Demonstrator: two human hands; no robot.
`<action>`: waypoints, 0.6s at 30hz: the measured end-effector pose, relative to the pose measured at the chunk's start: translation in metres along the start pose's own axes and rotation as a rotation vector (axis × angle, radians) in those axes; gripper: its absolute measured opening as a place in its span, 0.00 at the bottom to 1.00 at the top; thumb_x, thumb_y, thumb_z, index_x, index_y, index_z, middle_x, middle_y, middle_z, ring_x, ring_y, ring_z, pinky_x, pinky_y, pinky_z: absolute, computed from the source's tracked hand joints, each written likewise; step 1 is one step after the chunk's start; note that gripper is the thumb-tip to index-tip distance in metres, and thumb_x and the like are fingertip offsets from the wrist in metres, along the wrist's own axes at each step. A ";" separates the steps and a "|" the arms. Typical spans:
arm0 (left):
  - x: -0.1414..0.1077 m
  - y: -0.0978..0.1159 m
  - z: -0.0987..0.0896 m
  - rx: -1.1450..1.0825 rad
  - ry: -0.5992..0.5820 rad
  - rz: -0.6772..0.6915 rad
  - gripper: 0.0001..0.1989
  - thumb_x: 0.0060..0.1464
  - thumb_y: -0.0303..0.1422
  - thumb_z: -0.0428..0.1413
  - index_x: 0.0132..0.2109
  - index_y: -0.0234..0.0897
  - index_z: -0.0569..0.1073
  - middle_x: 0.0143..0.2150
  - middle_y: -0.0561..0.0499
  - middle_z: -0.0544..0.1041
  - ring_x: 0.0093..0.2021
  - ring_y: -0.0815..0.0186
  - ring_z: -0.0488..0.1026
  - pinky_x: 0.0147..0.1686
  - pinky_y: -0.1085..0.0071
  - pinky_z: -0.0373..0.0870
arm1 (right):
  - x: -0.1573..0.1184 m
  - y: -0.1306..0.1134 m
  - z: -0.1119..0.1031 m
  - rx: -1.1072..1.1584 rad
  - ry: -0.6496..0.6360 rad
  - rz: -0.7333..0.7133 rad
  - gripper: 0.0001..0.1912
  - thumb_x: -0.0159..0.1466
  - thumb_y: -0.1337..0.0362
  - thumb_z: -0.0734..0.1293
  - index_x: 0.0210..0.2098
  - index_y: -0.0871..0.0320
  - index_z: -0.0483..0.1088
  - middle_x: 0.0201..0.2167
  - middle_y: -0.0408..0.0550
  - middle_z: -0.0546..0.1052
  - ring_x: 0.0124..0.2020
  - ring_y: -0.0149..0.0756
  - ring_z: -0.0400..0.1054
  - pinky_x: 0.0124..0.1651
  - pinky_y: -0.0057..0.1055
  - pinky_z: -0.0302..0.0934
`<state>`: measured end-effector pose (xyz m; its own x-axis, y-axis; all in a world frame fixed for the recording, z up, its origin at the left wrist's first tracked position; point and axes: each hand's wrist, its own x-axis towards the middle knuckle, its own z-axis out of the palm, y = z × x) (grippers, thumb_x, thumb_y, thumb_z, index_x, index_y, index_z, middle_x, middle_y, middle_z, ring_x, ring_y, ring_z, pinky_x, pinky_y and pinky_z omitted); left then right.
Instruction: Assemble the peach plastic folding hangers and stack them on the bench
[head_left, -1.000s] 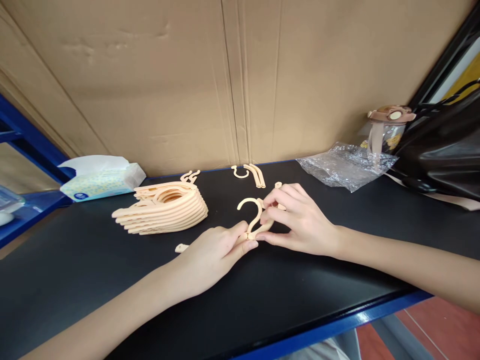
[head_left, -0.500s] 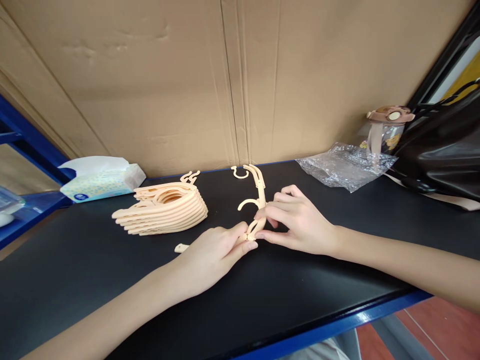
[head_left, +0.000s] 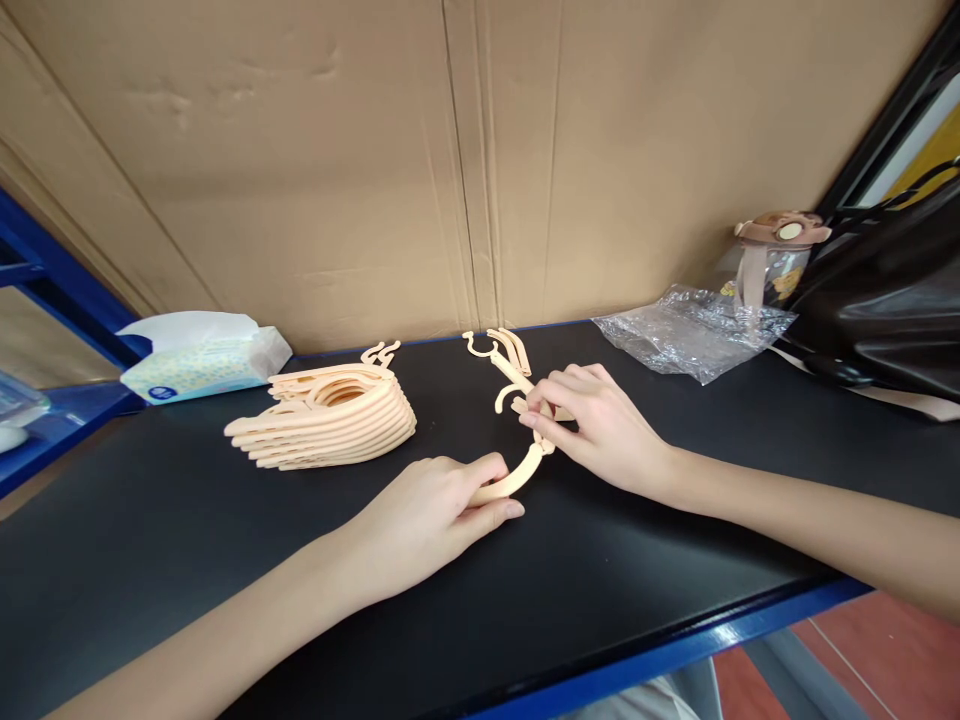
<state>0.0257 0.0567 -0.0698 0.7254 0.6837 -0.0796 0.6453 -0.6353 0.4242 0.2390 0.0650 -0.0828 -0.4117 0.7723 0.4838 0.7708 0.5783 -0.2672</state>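
Observation:
Between my hands is a cream plastic folding hanger [head_left: 517, 478], its curved arm running from lower left up to a joint. My left hand [head_left: 442, 510] is closed round that lower arm, thumb and fingers pinching it. My right hand [head_left: 589, 420] grips the hanger's middle, near the joint, and its fingers hide part of it. The hanger's small hook [head_left: 506, 395] sticks out to the left of my right fingers. Behind it lie loose cream hanger pieces [head_left: 514, 350], one of them hook-shaped. To the left sits a stack of matching hangers [head_left: 337, 425].
A tissue pack [head_left: 199, 365] stands at the back left of the black table [head_left: 480, 610]. Crumpled clear plastic [head_left: 690, 335] lies at the back right, by a drinking bottle [head_left: 780, 260] and a black bag [head_left: 892, 290]. Cardboard [head_left: 337, 180] lines the back.
The held hanger has turned, and its joint has moved right and up. My right hand has shifted slightly on it; the lower arm now shows more beyond my left fingers.

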 end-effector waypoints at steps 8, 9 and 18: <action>-0.002 0.003 -0.001 0.017 0.010 -0.022 0.11 0.62 0.42 0.46 0.36 0.41 0.65 0.22 0.59 0.64 0.24 0.69 0.64 0.24 0.76 0.51 | 0.000 0.005 0.005 -0.023 -0.014 -0.027 0.07 0.60 0.73 0.59 0.37 0.56 0.59 0.34 0.42 0.72 0.35 0.33 0.61 0.42 0.31 0.50; -0.002 0.003 -0.002 0.023 0.012 -0.023 0.11 0.62 0.42 0.46 0.36 0.41 0.65 0.22 0.59 0.64 0.24 0.69 0.64 0.24 0.76 0.51 | 0.000 0.005 0.005 -0.028 -0.021 -0.039 0.09 0.59 0.74 0.59 0.38 0.56 0.59 0.34 0.42 0.72 0.35 0.33 0.61 0.43 0.31 0.50; -0.001 0.000 0.002 0.166 0.094 -0.040 0.11 0.63 0.40 0.44 0.39 0.42 0.67 0.23 0.58 0.69 0.23 0.68 0.67 0.24 0.75 0.52 | 0.000 0.007 0.010 -0.071 -0.094 -0.094 0.12 0.61 0.77 0.56 0.41 0.58 0.62 0.43 0.44 0.74 0.41 0.35 0.63 0.44 0.33 0.51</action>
<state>0.0253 0.0548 -0.0718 0.6780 0.7350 -0.0059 0.7094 -0.6523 0.2670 0.2401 0.0717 -0.0930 -0.5253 0.7386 0.4226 0.7577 0.6320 -0.1627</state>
